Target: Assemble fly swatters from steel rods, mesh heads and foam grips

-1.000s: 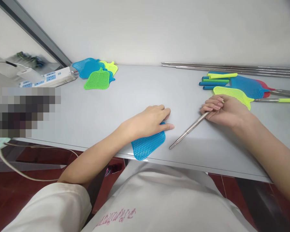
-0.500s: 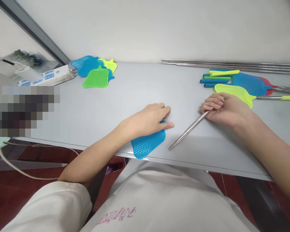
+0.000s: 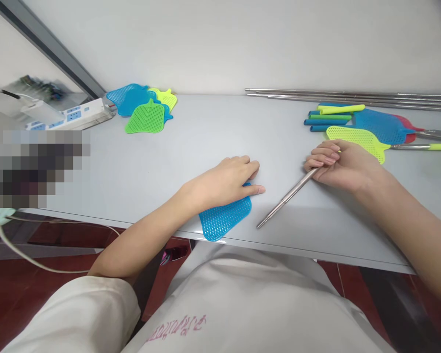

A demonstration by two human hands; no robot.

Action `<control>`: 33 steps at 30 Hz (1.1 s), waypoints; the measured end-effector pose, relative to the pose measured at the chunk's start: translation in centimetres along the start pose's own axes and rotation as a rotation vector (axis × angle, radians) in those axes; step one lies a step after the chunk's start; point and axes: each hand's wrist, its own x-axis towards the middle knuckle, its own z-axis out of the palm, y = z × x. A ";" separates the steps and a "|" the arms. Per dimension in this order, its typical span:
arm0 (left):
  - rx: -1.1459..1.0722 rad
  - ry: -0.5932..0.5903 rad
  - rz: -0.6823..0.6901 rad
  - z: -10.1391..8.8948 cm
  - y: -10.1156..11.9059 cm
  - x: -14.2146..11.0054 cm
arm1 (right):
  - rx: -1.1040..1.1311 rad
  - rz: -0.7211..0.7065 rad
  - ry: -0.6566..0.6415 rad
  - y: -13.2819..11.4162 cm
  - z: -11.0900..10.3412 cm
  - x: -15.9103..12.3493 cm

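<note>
My left hand (image 3: 230, 179) lies over a blue perforated fly swatter head (image 3: 226, 220) near the table's front edge. Its fingers bend down beyond the far side, the thumb stretches across the near side, and the palm hides the upper part. To the right, my right hand (image 3: 338, 164) is palm up, fingers closed around a silver telescopic metal rod (image 3: 288, 196). The rod's thin stepped end points down and left toward the blue head, apart from it. The rod's other end is hidden by the hand.
Loose blue, green and yellow swatter heads (image 3: 145, 116) lie at the back left beside a power strip (image 3: 75, 115). Several metal rods (image 3: 353, 96) line the wall. Colored tubes (image 3: 330, 118) and swatters on rods (image 3: 378, 128) lie at the right, behind my right hand.
</note>
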 end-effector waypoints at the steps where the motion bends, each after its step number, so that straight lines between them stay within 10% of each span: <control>1: 0.001 0.003 0.003 0.0 0.0 0.0 | 0.000 -0.001 0.003 0.0 0.0 0.0; 33: 0.011 0.010 0.013 0.1 0.1 0.0 | -0.147 -0.051 -0.036 0.0 -0.1 0.0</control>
